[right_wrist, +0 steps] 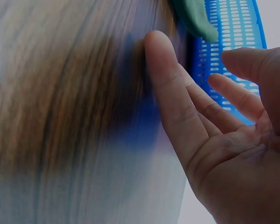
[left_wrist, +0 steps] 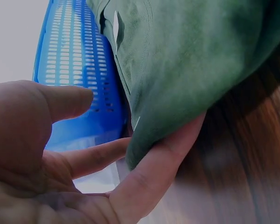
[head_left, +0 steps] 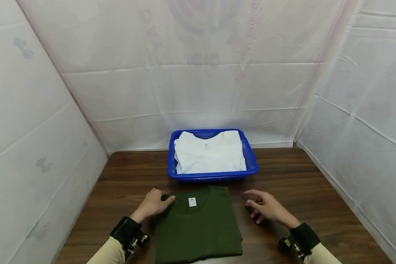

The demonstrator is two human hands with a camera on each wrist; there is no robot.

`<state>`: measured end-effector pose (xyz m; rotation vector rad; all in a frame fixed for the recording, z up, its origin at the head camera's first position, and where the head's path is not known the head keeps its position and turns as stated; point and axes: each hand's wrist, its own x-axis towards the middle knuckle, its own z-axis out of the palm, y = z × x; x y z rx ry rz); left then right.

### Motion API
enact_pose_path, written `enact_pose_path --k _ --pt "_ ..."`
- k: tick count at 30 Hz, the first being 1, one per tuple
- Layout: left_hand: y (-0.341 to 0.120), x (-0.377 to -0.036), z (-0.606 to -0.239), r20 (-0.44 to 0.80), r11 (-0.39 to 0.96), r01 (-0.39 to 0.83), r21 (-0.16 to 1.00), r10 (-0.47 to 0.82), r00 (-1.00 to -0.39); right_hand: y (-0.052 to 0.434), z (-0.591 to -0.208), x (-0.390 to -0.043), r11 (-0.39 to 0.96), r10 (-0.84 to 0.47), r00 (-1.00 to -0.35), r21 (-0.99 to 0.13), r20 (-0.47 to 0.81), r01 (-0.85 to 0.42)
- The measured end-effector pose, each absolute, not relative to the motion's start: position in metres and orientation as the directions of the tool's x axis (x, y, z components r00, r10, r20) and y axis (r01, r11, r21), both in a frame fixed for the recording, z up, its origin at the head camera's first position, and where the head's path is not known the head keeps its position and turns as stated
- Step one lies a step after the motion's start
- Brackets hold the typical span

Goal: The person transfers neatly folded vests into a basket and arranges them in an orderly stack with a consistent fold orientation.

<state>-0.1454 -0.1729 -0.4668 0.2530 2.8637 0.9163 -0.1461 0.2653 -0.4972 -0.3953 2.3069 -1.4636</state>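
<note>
Two hands work at the near edge of a brown wooden table (head_left: 125, 172), white sheeting (head_left: 198, 91) hung on all sides. Left hand (head_left: 153, 204) sits at the upper left corner of a folded green shirt (head_left: 198, 227); the left wrist view shows fingers (left_wrist: 158, 158) slipped under the cloth edge, thumb (left_wrist: 60, 100) above it, so the hand is taking hold of that corner, though the thumb is not pressed down. Green shirt lies flat in the middle, collar and white label (head_left: 192, 201) toward the far side, just short of the basket. Right hand (head_left: 267, 208) hovers just right of the shirt, fingers loose and spread, holding nothing, not touching the cloth; right wrist view confirms an open palm (right_wrist: 233, 154). Behind the shirt, centre of the table: one blue slotted plastic basket (head_left: 252, 161). Inside it, a folded white shirt (head_left: 209, 154), collar toward the back, filling most of the basket.
</note>
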Motion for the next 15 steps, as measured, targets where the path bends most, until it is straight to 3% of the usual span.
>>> enact_pose_path --k 7,15 --pt "-0.156 -0.146 -0.468 -0.078 0.788 0.109 0.607 0.195 -0.978 0.262 -0.502 -0.138 0.424 -0.399 -0.907 -0.904 -0.133 -0.054" --pt "-0.141 -0.15 -0.47 -0.107 0.736 0.057 0.675 0.174 -0.979 0.249 -0.492 -0.134 0.499 -0.217 -0.971 -0.867 -0.099 -0.023"
